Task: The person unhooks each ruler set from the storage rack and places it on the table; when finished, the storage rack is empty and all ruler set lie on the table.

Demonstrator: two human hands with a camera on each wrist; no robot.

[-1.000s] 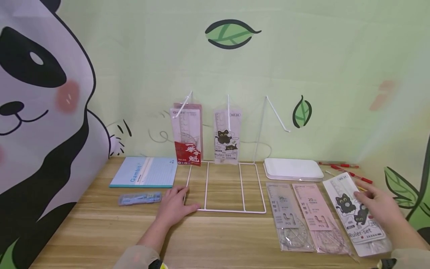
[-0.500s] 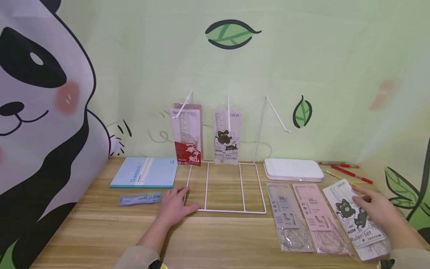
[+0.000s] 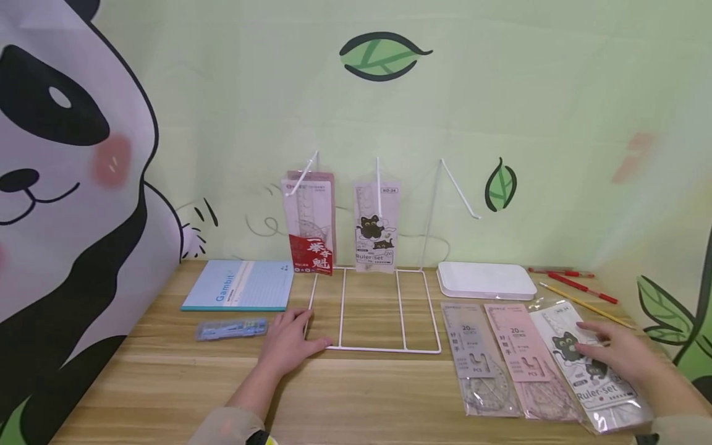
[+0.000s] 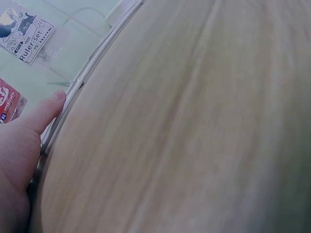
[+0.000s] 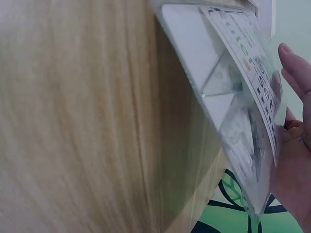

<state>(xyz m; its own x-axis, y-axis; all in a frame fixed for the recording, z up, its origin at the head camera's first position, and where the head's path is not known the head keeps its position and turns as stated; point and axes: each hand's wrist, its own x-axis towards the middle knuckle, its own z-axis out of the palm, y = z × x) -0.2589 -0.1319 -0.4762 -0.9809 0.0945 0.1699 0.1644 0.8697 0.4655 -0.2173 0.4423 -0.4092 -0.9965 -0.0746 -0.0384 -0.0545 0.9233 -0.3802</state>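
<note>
My right hand [image 3: 628, 358] holds a packaged ruler set [image 3: 575, 346] with black cats by its right side, thumb over its front. In the right wrist view this clear-wrapped pack [image 5: 218, 92] tilts over the table, casting a shadow. Its upper left edge overlaps a pink ruler pack [image 3: 523, 346], beside a grey one [image 3: 473, 352]. My left hand [image 3: 292, 337] rests on the front left corner of a white wire rack [image 3: 384, 350], its thumb along the front bar. From the rack's hooks hang a red-and-pink ruler pack [image 3: 309, 216] and another cat ruler set [image 3: 367, 247].
The rack's right hook [image 3: 460, 188] is bare. A blue notebook [image 3: 239, 285] and a blue pen pack [image 3: 232, 329] lie at left. Behind the ruler packs sit a white box [image 3: 486, 281], red pens [image 3: 581, 288] and a yellow pencil [image 3: 586, 305].
My right hand has shifted left and slightly down with the cat ruler set, whose upper end now meets the pink pack. The pencil is more exposed. My left hand stays put.
</note>
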